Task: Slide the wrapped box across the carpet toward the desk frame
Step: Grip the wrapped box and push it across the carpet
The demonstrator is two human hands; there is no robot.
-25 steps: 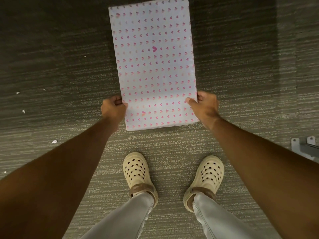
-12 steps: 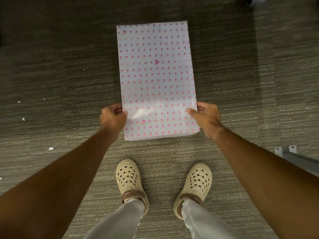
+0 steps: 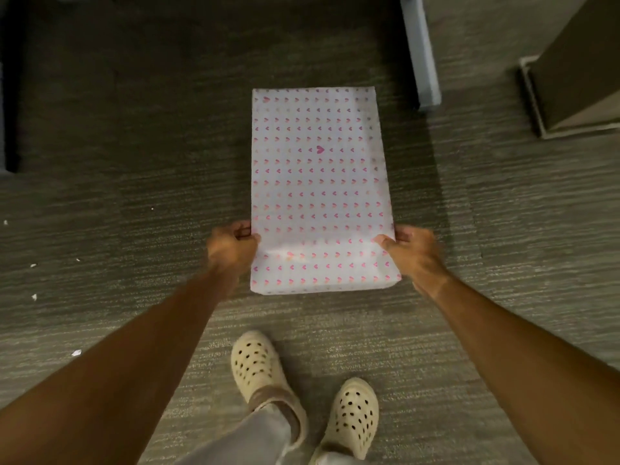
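The wrapped box, flat and covered in white paper with small pink hearts, lies lengthwise on the grey carpet in front of me. My left hand grips its left edge near the close end. My right hand grips the right edge opposite. A grey metal bar of the desk frame lies on the carpet just beyond the box's far right corner, a short gap away.
My two feet in cream clogs stand behind the box. A brown cabinet or panel base stands at the far right. A dark upright edge runs along the far left. Small paper scraps dot the carpet at left.
The box has slid forward across the carpet with both hands still on its sides. My feet have stepped after it, and the desk frame bar and the cabinet have come into view ahead.
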